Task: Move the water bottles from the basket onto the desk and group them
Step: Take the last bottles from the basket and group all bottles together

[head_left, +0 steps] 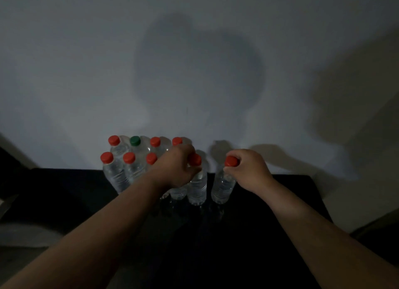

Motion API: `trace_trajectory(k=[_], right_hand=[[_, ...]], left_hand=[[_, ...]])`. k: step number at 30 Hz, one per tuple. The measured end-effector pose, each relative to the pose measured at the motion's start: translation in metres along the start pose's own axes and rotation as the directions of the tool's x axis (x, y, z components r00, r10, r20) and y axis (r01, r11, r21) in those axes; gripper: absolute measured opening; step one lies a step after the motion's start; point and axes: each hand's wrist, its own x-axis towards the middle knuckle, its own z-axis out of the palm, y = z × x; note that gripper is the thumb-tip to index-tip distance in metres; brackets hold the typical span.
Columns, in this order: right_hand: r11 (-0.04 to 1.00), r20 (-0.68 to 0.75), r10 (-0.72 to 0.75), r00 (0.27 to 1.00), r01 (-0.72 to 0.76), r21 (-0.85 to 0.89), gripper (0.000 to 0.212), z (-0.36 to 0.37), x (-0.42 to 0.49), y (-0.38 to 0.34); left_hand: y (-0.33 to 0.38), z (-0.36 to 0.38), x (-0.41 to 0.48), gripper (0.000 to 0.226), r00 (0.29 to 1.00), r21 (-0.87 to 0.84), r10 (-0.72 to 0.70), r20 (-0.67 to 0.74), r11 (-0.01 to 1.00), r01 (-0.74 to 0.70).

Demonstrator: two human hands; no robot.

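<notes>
A dim grey wall [194, 51] rises behind a black bench [269, 202]. At the bench's far edge, left of centre, clear plastic water bottles [116, 174] with red caps stand upright in two close rows, with a green-capped bottle [135, 140] in the back row. The left grip [179, 167] curls round the neck of the rightmost red-capped bottle [197, 187] of that group. Just beside it but apart, the right grip [250, 169] pinches the red cap of a lone clear bottle [222, 187].
</notes>
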Motion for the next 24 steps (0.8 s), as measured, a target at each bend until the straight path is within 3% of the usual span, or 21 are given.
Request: trace_trajectory(k=[3,8,14,19,24], right_hand=[[1.000,-0.047,0.018,0.999,-0.017,0.016,0.018,0.004,0.020,0.010],[0.995,-0.074,0.058,0.996,-0.051,0.091,0.022,0.014,0.051,0.025],[0.995,-0.082,0.034,0.996,-0.026,0.098,0.018,0.034,0.075,0.035],[0.992,-0.068,-0.014,0.998,0.023,0.127,0.015,0.050,0.091,0.038],[0.951,-0.058,0.060,0.997,-0.039,0.307,0.045,0.071,0.092,0.055]], left_hand=[[0.004,0.007,0.031,0.020,0.998,0.051,0.056,0.011,0.997,-0.056],[0.003,0.014,0.071,0.026,1.000,0.246,0.012,-0.024,0.969,-0.006],[-0.003,0.022,0.101,0.026,0.999,0.333,-0.023,-0.034,0.942,0.033],[-0.016,0.031,0.105,0.043,0.999,0.381,-0.049,-0.001,0.923,0.045],[-0.019,0.030,0.111,0.037,1.000,0.413,-0.010,0.026,0.911,-0.001]])
